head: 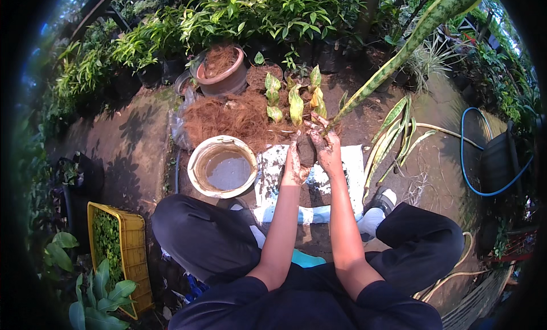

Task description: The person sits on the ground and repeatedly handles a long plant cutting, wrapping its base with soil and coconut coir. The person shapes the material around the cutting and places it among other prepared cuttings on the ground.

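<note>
Between my hands is a ball of dark wet soil (306, 150). My left hand (294, 164), smeared with mud, cups its left side. On the other side, my muddy right hand (325, 148) presses against the ball with its fingers spread over the top. A tall snake plant leaf (382, 71) rises from beside the right hand's fingers and slants to the upper right; whether its base sits in the soil ball is hidden. Below the hands lies a soil-stained white plastic sack (352, 172) with loose dark soil on it.
A round basin of murky water (228, 170) stands left of the sack. Beyond it lie coconut fibre (226, 116) and a clay pot (222, 76). Variegated leaf cuttings (295, 103) stand ahead. Snake plant leaves (395, 133) and a blue hose (463, 167) are right; a yellow crate (134, 253) is left.
</note>
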Action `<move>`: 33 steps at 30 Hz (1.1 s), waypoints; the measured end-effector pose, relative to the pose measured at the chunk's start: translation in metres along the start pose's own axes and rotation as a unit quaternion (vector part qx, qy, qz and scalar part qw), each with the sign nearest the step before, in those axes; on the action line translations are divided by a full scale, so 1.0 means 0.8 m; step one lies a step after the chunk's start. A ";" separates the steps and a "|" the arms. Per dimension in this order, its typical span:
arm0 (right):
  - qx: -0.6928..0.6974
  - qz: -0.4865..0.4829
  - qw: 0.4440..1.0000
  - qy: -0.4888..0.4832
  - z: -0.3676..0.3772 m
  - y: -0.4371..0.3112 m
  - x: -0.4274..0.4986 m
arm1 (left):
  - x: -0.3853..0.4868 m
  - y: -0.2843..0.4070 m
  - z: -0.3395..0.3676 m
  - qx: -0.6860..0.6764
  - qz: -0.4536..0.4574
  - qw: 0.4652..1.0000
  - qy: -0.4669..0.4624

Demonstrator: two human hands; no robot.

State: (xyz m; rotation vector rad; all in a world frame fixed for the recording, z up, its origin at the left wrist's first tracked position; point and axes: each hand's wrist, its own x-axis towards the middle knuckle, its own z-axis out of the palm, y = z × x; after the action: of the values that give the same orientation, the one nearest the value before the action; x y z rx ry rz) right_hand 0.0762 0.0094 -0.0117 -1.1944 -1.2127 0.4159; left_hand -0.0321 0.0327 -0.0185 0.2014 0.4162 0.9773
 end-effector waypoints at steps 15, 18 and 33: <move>0.030 0.110 0.993 0.040 0.001 0.033 -0.046 | 0.013 -0.049 -0.029 -0.076 0.001 0.986 0.146; 0.019 0.114 0.991 0.068 0.014 -0.013 -0.041 | 0.006 -0.036 -0.021 -0.123 0.005 0.984 0.127; 0.279 0.173 0.940 -0.097 -0.034 -0.057 -0.010 | -0.040 -0.021 0.055 -0.022 -0.103 0.985 0.138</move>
State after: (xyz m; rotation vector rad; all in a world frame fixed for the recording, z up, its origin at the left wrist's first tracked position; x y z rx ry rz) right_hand 0.0825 -0.0275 0.0266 -0.8763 -0.9501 1.0868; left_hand -0.0160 -0.0020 0.0237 -0.0187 0.6548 0.8114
